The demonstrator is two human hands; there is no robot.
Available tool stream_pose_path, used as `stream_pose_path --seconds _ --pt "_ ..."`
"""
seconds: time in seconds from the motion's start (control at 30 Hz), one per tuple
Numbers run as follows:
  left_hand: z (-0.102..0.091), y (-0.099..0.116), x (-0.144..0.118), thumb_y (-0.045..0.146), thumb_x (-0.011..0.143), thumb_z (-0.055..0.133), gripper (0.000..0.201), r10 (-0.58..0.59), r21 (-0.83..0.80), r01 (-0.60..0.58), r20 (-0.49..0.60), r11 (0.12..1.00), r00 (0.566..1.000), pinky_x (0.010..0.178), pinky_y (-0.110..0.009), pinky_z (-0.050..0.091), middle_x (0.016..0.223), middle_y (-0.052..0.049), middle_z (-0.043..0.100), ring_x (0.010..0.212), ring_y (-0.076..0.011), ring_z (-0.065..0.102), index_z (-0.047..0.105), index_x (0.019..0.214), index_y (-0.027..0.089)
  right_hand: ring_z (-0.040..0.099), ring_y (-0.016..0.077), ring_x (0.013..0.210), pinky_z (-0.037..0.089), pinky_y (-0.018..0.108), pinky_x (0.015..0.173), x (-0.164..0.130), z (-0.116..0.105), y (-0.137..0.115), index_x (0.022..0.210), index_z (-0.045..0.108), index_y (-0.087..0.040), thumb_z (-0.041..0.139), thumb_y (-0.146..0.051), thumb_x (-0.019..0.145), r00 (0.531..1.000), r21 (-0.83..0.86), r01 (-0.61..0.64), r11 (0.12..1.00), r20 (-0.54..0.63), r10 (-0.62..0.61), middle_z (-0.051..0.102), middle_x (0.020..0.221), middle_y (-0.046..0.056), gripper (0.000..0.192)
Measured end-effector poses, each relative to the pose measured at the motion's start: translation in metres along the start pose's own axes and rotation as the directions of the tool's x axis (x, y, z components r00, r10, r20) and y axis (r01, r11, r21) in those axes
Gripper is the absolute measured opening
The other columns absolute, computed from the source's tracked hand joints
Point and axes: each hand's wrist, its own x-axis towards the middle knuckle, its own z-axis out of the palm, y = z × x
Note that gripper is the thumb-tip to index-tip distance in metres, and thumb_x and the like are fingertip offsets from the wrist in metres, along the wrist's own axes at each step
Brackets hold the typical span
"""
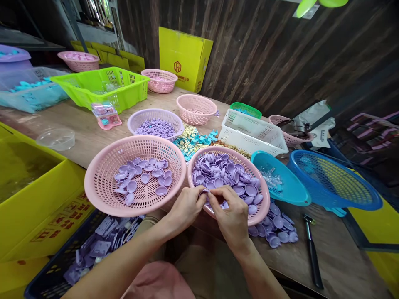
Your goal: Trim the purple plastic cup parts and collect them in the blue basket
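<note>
Right at the near edge of the table, both hands meet over one small purple piece (205, 191). The left hand (187, 207) and the right hand (232, 216) each pinch it with their fingertips, so both are closed on it. The piece is held just above the near rim of a pink basket (261, 209) full of round purple caps (224, 172). The hands touch each other at the fingers.

Just to the left, another pink basket (99, 182) holds fewer purple caps, spread flat on its bottom. The two baskets touch at their rims. More purple caps (276, 230) lie loose on the table beside the full basket, on its right. A black-handled tool (311, 253) lies near the right end of the near edge.

Behind the two baskets sit a light purple basket (137, 118) with tiny purple bits, a heap of blue and yellow pieces (193, 141), and a white crate (249, 135). A teal bowl (293, 187) and a blue basket (336, 182) stand toward the right side. Farther back are an upside-down pink basket (196, 109), a green crate (99, 85) and a yellow box (183, 58) by the dark wall.

Below the near left edge, a dark crate (56, 278) holds flat purple cards, next to a yellow box (34, 207).
</note>
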Motion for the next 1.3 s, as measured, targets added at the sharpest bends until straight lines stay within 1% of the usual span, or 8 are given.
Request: stream_pose_path --seconds 0.23,0.43,0.77,0.9,1.0,1.07,1.17,1.3 --pt "-0.002 0.006 -0.001 0.017 0.082 0.038 0.021 -0.044 0.210 0.040 0.012 0.977 0.999 0.053 -0.022 0.031 0.063 -0.003 0.059 0.056 -0.0135 0.050 0.057 0.074 0.015 0.052 0.0107 0.058 0.039 0.022 0.056 -0.001 0.002 -0.001 0.069 0.055 -0.018 0.051 -0.017 0.079 1.000 -0.104 0.023 0.994 0.013 -0.022 0.059 0.065 0.000 0.011" --pt "0.000 0.010 -0.005 0.016 0.085 0.034 0.021 -0.120 0.531 0.071 0.058 0.844 0.991 0.059 -0.025 0.039 0.079 -0.010 0.064 0.068 -0.0196 0.060 0.053 0.093 0.014 0.051 0.0116 0.057 0.037 0.023 0.055 -0.003 0.006 -0.003 0.067 0.051 -0.019 0.045 -0.015 0.081 0.998 -0.164 0.049 0.985 0.036 -0.044 0.055 0.062 0.001 0.016" --pt "0.001 0.009 -0.011 0.013 0.086 0.030 0.021 -0.120 0.595 0.076 0.035 0.800 0.992 0.060 -0.025 0.042 0.078 -0.010 0.062 0.068 -0.0192 0.060 0.051 0.089 0.014 0.050 0.0133 0.059 0.038 0.023 0.056 -0.006 0.020 -0.006 0.067 0.050 -0.019 0.042 -0.012 0.080 0.997 -0.114 0.067 0.991 0.036 -0.063 0.054 0.063 0.002 0.017" --pt "-0.016 0.004 -0.012 0.015 0.086 0.032 0.021 -0.119 0.615 0.072 0.035 0.786 0.992 0.060 -0.024 0.041 0.080 -0.009 0.063 0.070 -0.0184 0.060 0.052 0.092 0.016 0.054 0.0131 0.062 0.041 0.023 0.058 0.005 0.021 -0.001 0.070 0.055 -0.018 0.044 -0.015 0.081 0.988 0.025 0.028 0.999 0.153 -0.032 0.059 0.066 0.002 0.016" --pt "-0.046 -0.007 -0.009 0.017 0.087 0.030 0.025 -0.196 0.710 0.208 -0.100 0.673 0.975 0.060 -0.028 0.042 0.079 -0.009 0.062 0.071 -0.0217 0.060 0.052 0.098 0.016 0.058 0.0138 0.069 0.043 0.023 0.063 0.028 0.014 0.024 0.081 0.060 -0.018 0.046 -0.019 0.080 0.967 0.094 -0.053 0.994 0.254 0.027 0.064 0.076 0.003 0.014" --pt "-0.068 -0.016 -0.005 0.019 0.086 0.031 0.028 -0.250 0.770 0.331 -0.227 0.545 0.941 0.062 -0.032 0.043 0.086 -0.012 0.061 0.075 -0.0245 0.059 0.051 0.105 0.013 0.059 0.0153 0.071 0.043 0.026 0.066 0.043 0.013 0.049 0.083 0.062 -0.018 0.049 -0.018 0.078 0.965 -0.048 -0.128 0.991 0.223 0.135 0.065 0.080 0.003 0.014" --pt "-0.083 -0.025 0.000 0.021 0.085 0.037 0.038 -0.171 0.810 0.410 -0.373 0.419 0.912 0.068 -0.036 0.043 0.104 -0.017 0.054 0.090 -0.0284 0.053 0.042 0.120 0.010 0.058 0.0172 0.073 0.041 0.027 0.067 0.054 0.022 0.080 0.078 0.064 -0.017 0.053 -0.012 0.073 0.924 -0.354 -0.096 0.931 0.315 0.215 0.065 0.080 0.005 0.013" --pt "-0.061 -0.023 0.011 0.014 0.082 0.040 0.032 0.006 0.831 0.254 -0.295 0.494 0.955 0.074 -0.034 0.041 0.098 -0.013 0.054 0.092 -0.0249 0.048 0.050 0.113 0.011 0.057 0.0169 0.076 0.038 0.026 0.067 0.052 0.040 0.091 0.084 0.063 -0.018 0.057 -0.014 0.073 0.885 -0.501 0.055 0.864 0.426 0.191 0.063 0.084 0.005 0.013"
